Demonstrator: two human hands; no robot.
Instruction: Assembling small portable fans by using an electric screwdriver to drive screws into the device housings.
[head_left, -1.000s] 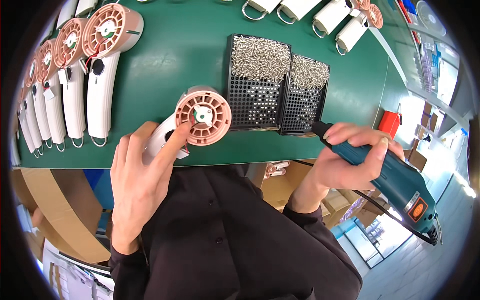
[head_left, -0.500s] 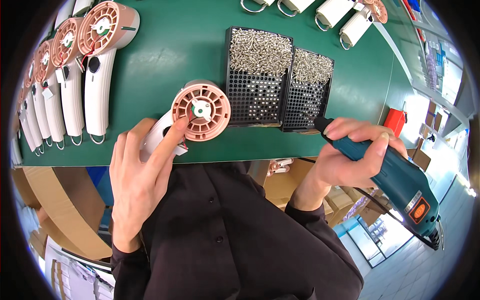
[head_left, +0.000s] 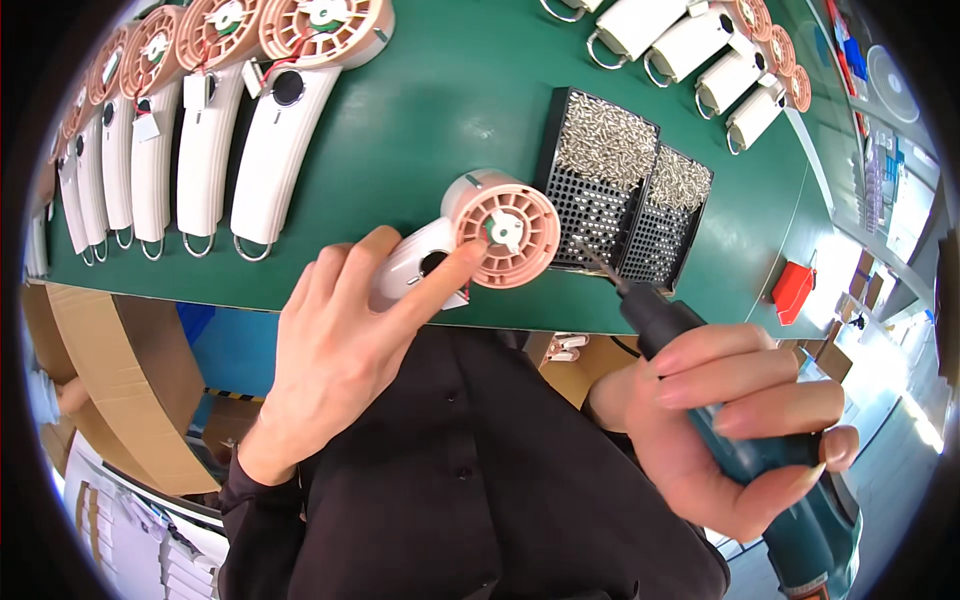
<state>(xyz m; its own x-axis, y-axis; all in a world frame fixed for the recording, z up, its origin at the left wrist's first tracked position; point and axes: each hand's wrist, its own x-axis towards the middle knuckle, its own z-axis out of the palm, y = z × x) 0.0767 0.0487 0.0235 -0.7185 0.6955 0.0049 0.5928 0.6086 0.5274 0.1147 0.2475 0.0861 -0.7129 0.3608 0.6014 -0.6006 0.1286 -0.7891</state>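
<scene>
By the bench (head_left: 430, 120), the right hand (head_left: 692, 455) grips a slanted screwdriver (head_left: 660, 318).

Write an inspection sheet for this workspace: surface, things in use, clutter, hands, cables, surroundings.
Surface: green bench.
Things in use: pink-and-white fan; teal driver; two black trays holding silver screws.
Clutter: rows of fans at upper left and upper right; red box at right.
Hands: left hand holds the fan; right hand grips the driver, its bit near the left tray's lower edge, contact unclear.
Cables: dark cord below the bench edge; ends hidden.
Surroundings: cardboard at lower left; another person's hand at far left.
</scene>
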